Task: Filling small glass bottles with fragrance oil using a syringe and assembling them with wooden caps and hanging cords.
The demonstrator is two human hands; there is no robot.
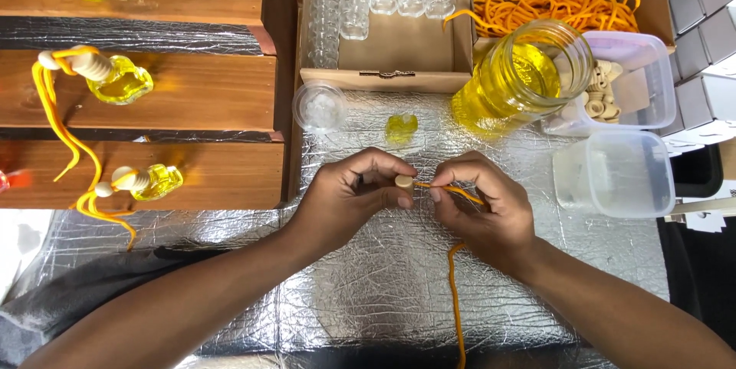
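A small pale wooden cap [404,181] is held at the centre of the scene, above the crinkled silver foil sheet [383,292] that covers the table. The cap lies between the two hands, at the point where their fingertips meet. The left hand [349,196] is closed around it, with the cap pinched between the thumb and the curled fingers. An orange cord [455,292] is gripped by the right hand [487,212], whose thumb and forefinger are pressed together on the cord just right of the cap; the cord's end is brought against the cap, though whether it passes into it cannot be told. From the right hand the cord is trailed toward the near edge of the table.

Just beyond the hands, a small glass bottle of yellow liquid [401,127] stands on the foil, and a clear round lid [319,106] lies to its left. A large glass jar of yellow liquid [521,78] is seen at the far right, beside a clear plastic tub [617,173] and a tub of wooden caps [629,82]. Farther off, a cardboard box of empty glass bottles [383,24] and a heap of orange cords [552,5] are found. On the wooden shelves [207,93] to the left, two finished bottles [123,82] with caps and cords are laid.
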